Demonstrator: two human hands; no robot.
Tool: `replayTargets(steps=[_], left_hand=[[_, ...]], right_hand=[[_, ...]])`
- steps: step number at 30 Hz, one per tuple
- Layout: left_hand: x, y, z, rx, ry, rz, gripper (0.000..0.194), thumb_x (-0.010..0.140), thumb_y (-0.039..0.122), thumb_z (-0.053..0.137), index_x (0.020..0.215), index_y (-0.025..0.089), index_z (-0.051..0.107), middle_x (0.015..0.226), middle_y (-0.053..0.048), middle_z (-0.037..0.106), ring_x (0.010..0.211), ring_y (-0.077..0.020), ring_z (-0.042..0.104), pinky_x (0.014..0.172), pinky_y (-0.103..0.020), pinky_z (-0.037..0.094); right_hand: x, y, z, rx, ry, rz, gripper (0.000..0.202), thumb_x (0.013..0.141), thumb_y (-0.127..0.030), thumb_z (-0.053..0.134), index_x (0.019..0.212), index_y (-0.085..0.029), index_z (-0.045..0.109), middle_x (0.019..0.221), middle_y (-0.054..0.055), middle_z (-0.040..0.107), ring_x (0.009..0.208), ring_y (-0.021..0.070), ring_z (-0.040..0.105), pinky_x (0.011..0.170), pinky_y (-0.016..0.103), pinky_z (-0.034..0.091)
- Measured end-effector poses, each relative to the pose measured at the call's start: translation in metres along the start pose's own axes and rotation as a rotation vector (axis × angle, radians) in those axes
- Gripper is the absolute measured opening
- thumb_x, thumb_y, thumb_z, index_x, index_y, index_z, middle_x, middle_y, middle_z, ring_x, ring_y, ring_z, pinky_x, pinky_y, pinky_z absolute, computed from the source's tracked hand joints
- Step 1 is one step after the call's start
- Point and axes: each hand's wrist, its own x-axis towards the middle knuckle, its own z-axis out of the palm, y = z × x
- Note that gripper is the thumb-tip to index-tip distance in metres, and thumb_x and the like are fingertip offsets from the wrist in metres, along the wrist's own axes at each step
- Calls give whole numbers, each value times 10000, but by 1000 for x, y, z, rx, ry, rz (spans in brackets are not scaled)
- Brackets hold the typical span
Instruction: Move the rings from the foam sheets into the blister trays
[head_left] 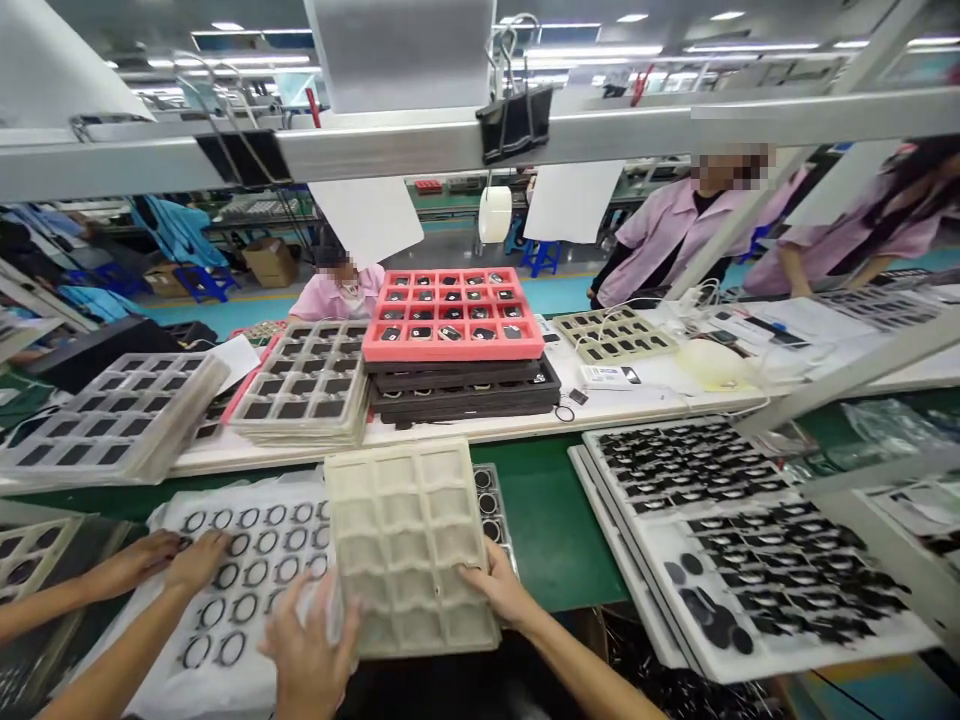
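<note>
A cream plastic tray (pixel 409 545) with empty square pockets lies tilted over a white sheet of black rings (pixel 247 570). My left hand (pixel 307 650) grips the tray's near left corner. My right hand (pixel 499 590) holds its near right edge, thumb on top. Behind the cream tray, another tray of rings (pixel 489 500) shows only along its right side. Two hands of a co-worker, the farther co-worker hand (pixel 135 565) and the nearer co-worker hand (pixel 199 560), reach in from the left and rest on the ring sheet.
A green belt (pixel 547 510) runs across. White trays of black parts (pixel 750 540) lie on the right. Beyond stand a pink tray (pixel 454 315) on stacked black trays and grey tray stacks (pixel 307 385). People in pink work across the line.
</note>
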Motion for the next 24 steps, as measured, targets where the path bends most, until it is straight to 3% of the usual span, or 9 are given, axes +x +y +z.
replayTargets(steps=[2, 4, 6, 8, 11, 14, 17, 20, 24], left_hand=[[-1, -17, 17, -95, -92, -327, 681, 858, 575, 672, 1418, 202, 573, 1372, -202, 590, 1206, -371, 625, 984, -578, 525], [-12, -22, 43, -307, -273, -587, 711, 888, 665, 576, 1416, 191, 545, 1333, -173, 638, 1197, -345, 650, 1001, -548, 547], [-26, -19, 72, -461, -408, -678, 662, 905, 685, 522, 1336, 186, 589, 1315, -155, 671, 1252, -329, 639, 1077, -518, 523], [-39, -12, 98, -468, -450, -624, 632, 922, 639, 511, 1338, 170, 585, 1389, -169, 641, 1344, -324, 583, 1171, -517, 450], [-46, -3, 131, -409, -463, -500, 567, 980, 510, 455, 1422, 161, 527, 1448, -172, 600, 1375, -301, 556, 1188, -510, 429], [-42, 5, 155, -303, -458, -402, 509, 1010, 360, 390, 1451, 142, 520, 1381, -188, 620, 1323, -293, 580, 1151, -499, 457], [-42, 12, 171, -98, -469, -346, 492, 997, 268, 400, 1439, 121, 561, 1320, -212, 607, 1258, -320, 591, 1089, -517, 479], [-50, 18, 176, 55, -552, -325, 520, 990, 204, 394, 1485, 125, 530, 1365, -215, 575, 1241, -326, 587, 1031, -501, 495], [-65, 21, 172, 100, -663, -302, 579, 1013, 207, 340, 1581, 117, 400, 1400, -218, 578, 1270, -332, 577, 1027, -507, 481]], right_hand=[[-7, 17, -14, 116, 20, 111, 607, 668, -454, 851, 1214, -244, 688, 1102, 63, 761, 1048, 309, 694, 983, 477, 530], [-10, 33, -22, 174, 82, 170, 646, 682, -391, 787, 1298, -261, 644, 1149, 57, 749, 1062, 303, 690, 988, 476, 530], [-10, 47, -28, 107, 187, 148, 686, 703, -351, 707, 1376, -278, 597, 1241, 60, 722, 1140, 298, 661, 1037, 472, 511], [-6, 57, -37, -90, 285, 68, 727, 715, -336, 645, 1433, -275, 556, 1353, 76, 669, 1253, 297, 599, 1121, 471, 457], [2, 66, -58, -527, 364, 15, 758, 767, -349, 564, 1513, -229, 496, 1494, 130, 551, 1385, 333, 475, 1206, 538, 345], [12, 74, -78, -896, 422, 119, 751, 863, -332, 448, 1600, -203, 387, 1644, 176, 352, 1485, 383, 331, 1184, 642, 308], [15, 88, -92, -1102, 439, 227, 747, 907, -300, 389, 1639, -174, 312, 1722, 187, 165, 1548, 406, 214, 1175, 663, 289], [12, 105, -103, -1139, 400, 287, 750, 934, -317, 348, 1657, -140, 255, 1702, 204, 224, 1544, 398, 246, 1179, 634, 311], [12, 120, -119, -1086, 317, 168, 760, 942, -346, 305, 1660, -115, 215, 1625, 193, 391, 1511, 335, 343, 1198, 551, 360]])
